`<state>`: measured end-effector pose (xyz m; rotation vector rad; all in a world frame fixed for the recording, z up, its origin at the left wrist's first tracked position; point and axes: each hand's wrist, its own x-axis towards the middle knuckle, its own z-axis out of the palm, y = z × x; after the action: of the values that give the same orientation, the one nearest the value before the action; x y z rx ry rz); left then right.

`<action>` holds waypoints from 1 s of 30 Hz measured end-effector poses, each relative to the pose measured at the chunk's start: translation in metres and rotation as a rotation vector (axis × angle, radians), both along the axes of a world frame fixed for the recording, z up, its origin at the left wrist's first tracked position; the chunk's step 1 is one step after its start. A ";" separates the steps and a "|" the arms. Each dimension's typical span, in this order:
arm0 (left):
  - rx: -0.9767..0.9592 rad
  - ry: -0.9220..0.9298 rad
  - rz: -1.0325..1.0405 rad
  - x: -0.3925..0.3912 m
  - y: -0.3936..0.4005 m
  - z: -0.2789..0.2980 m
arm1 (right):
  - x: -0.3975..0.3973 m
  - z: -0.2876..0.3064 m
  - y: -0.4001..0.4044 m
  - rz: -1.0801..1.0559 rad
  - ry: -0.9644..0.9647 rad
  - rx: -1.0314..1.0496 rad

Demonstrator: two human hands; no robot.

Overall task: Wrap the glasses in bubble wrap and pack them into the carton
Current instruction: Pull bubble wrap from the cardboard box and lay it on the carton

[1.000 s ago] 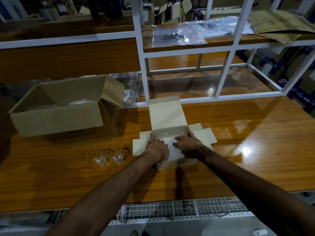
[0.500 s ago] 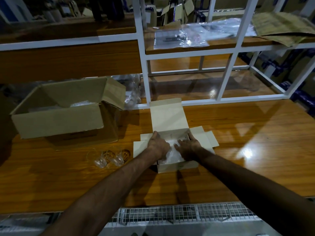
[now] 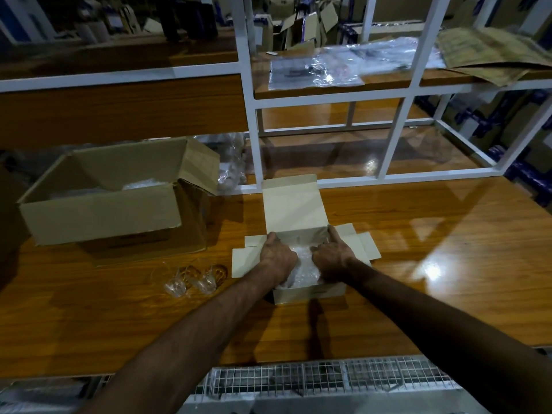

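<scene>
Both your hands are down inside the small open carton (image 3: 309, 289) on the desk (image 3: 418, 279), left hand (image 3: 277, 258) and right hand (image 3: 332, 258) resting flat-fingered on the bubble wrap (image 3: 303, 265) between them, not gripping it. Unwrapped glasses (image 3: 191, 279) lie just left of the carton.

There is only one camera; it sits on the person's head and looks forward and down at the wooden table (image 3: 418, 264); it is a wide view, so straight lines bend near the edges; the two arms reach in from the bottom, and the left hand (image 3: 276, 258) and right hand (image 3: 331, 258) meet near the middle, close to the camera; the white shelf frame (image 3: 254, 130) stands farther back, across the top of the picture.
</scene>
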<state>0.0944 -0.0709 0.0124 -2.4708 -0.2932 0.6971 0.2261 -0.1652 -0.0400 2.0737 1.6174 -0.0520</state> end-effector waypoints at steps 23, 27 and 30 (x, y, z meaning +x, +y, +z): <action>-0.139 -0.046 -0.011 -0.006 0.006 -0.002 | -0.020 0.020 -0.011 -0.091 -0.061 0.011; -0.267 -0.163 0.016 -0.014 0.012 0.008 | -0.013 0.035 -0.018 -0.088 0.080 0.097; -0.500 -0.425 0.064 -0.030 0.017 0.018 | -0.005 0.041 -0.027 -0.118 0.191 0.236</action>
<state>0.0648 -0.0542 0.0302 -3.0964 -0.3946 0.2793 0.2208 -0.1917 0.0005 2.4077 1.6780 -0.1085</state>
